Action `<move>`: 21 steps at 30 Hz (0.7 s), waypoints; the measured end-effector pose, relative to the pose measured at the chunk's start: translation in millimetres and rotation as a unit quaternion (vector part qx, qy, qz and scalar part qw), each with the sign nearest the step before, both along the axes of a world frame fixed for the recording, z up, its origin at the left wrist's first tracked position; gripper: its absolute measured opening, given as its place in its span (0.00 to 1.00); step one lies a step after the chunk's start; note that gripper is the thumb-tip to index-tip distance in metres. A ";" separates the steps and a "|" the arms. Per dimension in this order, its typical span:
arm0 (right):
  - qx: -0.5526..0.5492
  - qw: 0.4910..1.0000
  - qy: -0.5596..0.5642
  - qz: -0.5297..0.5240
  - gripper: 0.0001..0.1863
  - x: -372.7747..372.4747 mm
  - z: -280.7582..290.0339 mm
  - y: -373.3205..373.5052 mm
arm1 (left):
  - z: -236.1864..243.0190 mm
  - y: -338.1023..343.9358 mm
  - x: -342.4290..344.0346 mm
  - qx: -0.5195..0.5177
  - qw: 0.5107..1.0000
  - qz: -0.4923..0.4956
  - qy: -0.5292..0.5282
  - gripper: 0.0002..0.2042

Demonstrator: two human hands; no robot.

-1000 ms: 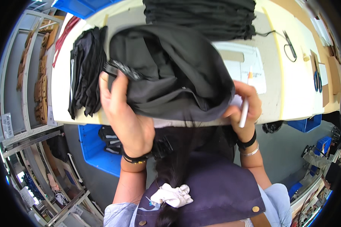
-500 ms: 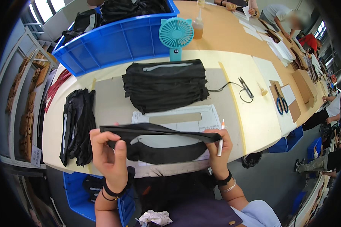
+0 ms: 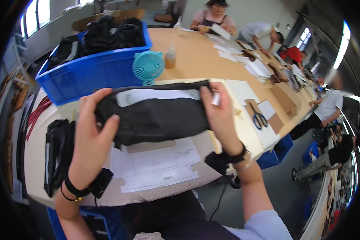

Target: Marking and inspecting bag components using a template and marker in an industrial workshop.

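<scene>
Between my two hands is a black fabric piece (image 3: 160, 118) with a pale grey strip along its upper part. My left hand (image 3: 93, 128) grips its left end, thumb on the near face. My right hand (image 3: 220, 114) grips the right end and also keeps a white pen (image 3: 215, 99) between its fingers. Below the fabric a white paper pattern (image 3: 160, 166) with drawn lines lies on the table. The piece covers the spot where a stack of black pieces lay; whether it touches that stack I cannot tell. Another pile of black pieces (image 3: 56, 156) lies left of my left hand.
A blue crate (image 3: 92, 72) of black pieces stands at the far left, beside a turquoise fan (image 3: 149, 66) and a bottle of amber liquid (image 3: 170, 59). Blue-handled scissors (image 3: 260, 119) lie on the right. Red cords (image 3: 38, 116) lie at the left edge. Several people work farther off.
Both hands have moved forward, away from my body, with the black fabric piece. Its broad face with the strip now shows, spread flatter. The view has tilted up and turned right.
</scene>
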State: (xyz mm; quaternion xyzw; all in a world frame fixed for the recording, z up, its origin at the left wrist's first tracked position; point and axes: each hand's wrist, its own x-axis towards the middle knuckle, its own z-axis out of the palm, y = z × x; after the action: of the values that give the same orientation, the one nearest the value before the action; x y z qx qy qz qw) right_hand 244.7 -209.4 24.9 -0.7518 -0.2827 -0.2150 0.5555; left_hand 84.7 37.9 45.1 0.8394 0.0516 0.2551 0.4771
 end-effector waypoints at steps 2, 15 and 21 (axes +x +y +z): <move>0.006 0.998 0.057 -0.011 0.16 36.7 -11.1 29.5 | -11.1 28.5 43.1 0.059 0.996 0.024 -0.060 0.21; -0.125 0.981 0.150 -0.024 0.18 83.4 -93.3 87.9 | -148.2 124.3 135.4 0.046 0.987 0.028 0.148 0.21; -0.081 0.986 0.120 -0.082 0.16 77.5 -80.1 97.8 | -172.7 146.1 147.5 0.158 0.971 0.057 0.169 0.22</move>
State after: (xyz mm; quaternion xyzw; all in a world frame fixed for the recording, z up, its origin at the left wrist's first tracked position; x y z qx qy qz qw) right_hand 322.1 -111.7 -55.2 -0.8353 -0.1683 -0.1444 0.5032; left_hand 232.2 184.0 -127.6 0.9307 0.1382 0.1413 0.3078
